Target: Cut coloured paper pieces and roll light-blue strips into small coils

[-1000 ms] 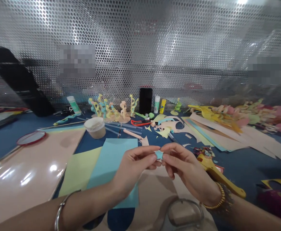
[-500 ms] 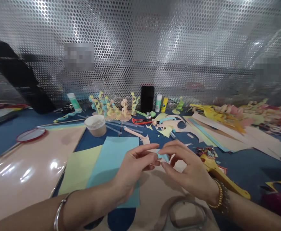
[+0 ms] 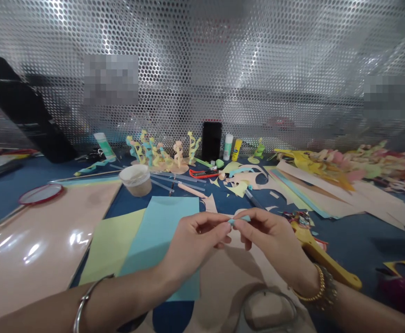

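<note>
Since the blue paper piece looks light and floppy, I judge edge pinches best; left hand and right hand pinch it above the table's near edge.

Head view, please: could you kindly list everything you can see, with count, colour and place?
paper piece: one, light blue, pinched between both hands
paper sheets: two, blue and green, under left hand
large sheet: one, peach, left
cup: one, white, beyond sheets
phone: one, black, against mesh
glue sticks: two, white and yellow, beside phone
utility knife: one, red, centre
paper figures: several, pastel, rear
left hand: grip on paper piece
right hand: grip on paper piece
</note>
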A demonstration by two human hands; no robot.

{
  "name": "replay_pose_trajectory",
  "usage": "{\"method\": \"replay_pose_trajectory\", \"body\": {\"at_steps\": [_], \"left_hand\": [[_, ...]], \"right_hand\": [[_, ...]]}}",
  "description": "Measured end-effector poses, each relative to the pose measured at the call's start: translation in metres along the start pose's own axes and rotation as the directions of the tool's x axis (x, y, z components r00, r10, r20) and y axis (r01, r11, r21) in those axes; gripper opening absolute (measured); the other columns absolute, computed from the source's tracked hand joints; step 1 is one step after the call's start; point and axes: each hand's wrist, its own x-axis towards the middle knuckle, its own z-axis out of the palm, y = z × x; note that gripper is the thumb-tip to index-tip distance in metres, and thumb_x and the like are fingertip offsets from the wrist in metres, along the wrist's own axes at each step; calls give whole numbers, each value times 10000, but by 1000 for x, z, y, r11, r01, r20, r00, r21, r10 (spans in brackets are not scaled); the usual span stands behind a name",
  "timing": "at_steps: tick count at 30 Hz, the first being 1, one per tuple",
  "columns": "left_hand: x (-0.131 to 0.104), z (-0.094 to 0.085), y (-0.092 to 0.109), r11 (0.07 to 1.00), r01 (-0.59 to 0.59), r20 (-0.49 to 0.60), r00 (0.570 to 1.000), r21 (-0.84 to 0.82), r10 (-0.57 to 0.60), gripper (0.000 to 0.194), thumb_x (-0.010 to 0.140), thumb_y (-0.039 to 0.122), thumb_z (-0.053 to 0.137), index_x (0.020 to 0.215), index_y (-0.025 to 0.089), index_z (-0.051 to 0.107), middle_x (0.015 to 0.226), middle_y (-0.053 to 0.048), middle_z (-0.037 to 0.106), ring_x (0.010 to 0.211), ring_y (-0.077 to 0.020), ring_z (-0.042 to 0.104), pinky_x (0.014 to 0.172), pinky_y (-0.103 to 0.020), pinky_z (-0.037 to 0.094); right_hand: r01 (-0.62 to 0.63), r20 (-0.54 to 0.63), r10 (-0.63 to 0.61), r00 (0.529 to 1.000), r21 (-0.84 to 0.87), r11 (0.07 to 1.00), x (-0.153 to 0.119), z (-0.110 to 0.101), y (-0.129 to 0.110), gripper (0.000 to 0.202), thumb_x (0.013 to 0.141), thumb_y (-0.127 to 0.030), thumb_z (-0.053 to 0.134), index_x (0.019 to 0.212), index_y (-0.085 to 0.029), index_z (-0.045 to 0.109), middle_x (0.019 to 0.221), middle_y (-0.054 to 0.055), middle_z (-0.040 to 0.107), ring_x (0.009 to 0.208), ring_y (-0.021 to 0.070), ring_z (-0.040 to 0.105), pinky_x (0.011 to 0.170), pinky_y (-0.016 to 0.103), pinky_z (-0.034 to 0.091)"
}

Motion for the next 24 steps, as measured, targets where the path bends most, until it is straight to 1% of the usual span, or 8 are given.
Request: {"method": "replay_pose_trajectory", "body": {"at_steps": [2, 4, 7, 10, 15, 20, 24], "left_hand": [[0, 0, 0, 1000, 7, -20, 1000, 16, -7, 148, 729, 308, 741, 754, 162, 737, 621, -11, 679, 589, -122, 625, 558, -205, 477], [0, 0, -1, 1000, 14, -23, 1000, 11, -13, 159, 743, 322, 730, 746, 163, 729, 633, -10, 679, 591, -115, 625, 558, -197, 473], [1, -2, -3, 999, 45, -24, 999, -15, -45, 173, 767, 343, 713, 771, 170, 727, 696, -18, 698, 616, -109, 633, 569, -188, 469], [2, -3, -5, 998, 61, -44, 997, -32, -62, 177, 756, 348, 723, 764, 171, 724, 701, -18, 697, 623, -113, 638, 566, -189, 469], [2, -2, -5, 998, 56, -48, 997, -31, -57, 156, 741, 332, 733, 769, 179, 726, 662, -1, 684, 606, -112, 640, 552, -188, 477], [2, 0, -2, 999, 51, -73, 996, -16, -52, 119, 738, 278, 728, 746, 160, 717, 619, -3, 685, 577, -102, 636, 561, -183, 483], [1, 0, -1, 999, 15, -63, 998, 31, -13, 115, 734, 261, 723, 732, 146, 721, 622, -13, 688, 580, -111, 637, 564, -192, 495]], "right_hand": [[-58, 35, 53, 998, 138, 989, -1, 2, 1, 238, 755, -419, 699, 789, -184, 675, 535, -30, 556, 488, 96, 491, 473, 224, 451], [-99, 83, 80, 993, 260, 960, -1, 3, 1, 274, 762, -449, 692, 770, -176, 667, 537, -25, 555, 489, 92, 478, 463, 219, 432], [-152, 148, 105, 983, 352, 924, -1, 3, 1, 302, 790, -458, 665, 710, -167, 660, 569, -8, 560, 509, 91, 475, 461, 213, 410], [-177, 153, 134, 979, 318, 932, 0, 2, 2, 297, 783, -452, 674, 723, -161, 667, 576, -5, 560, 506, 90, 463, 466, 218, 409], [-161, 112, 137, 984, 236, 958, 1, 2, 5, 287, 780, -447, 682, 726, -167, 654, 540, -23, 537, 488, 87, 460, 476, 226, 407], [-155, 125, 129, 984, 232, 960, 0, 2, 3, 301, 792, -453, 667, 727, -159, 665, 557, -12, 549, 505, 91, 467, 484, 231, 405], [-150, 120, 124, 985, 240, 959, 0, 1, 3, 310, 781, -463, 674, 727, -159, 664, 545, -13, 548, 498, 91, 469, 483, 233, 404]]}}
